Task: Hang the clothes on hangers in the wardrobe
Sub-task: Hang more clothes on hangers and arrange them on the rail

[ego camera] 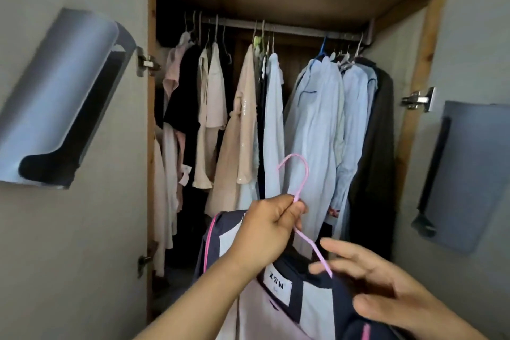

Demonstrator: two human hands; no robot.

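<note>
The left hand (265, 232) pinches the pink hanger (296, 201) low in the middle, hook pointing up toward the rail (289, 29) high above, while the right hand (386, 290) rests spread fingers on the shirt (298, 309).

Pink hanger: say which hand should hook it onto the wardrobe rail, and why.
Left. The left hand already pinches the pink hanger below its hook, under the rail; the right hand is open by the garment.

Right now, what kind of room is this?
Probably a bedroom, at an open wardrobe: shirts hang from a rail, and the left hand holds a pink hanger carrying a garment.
</note>
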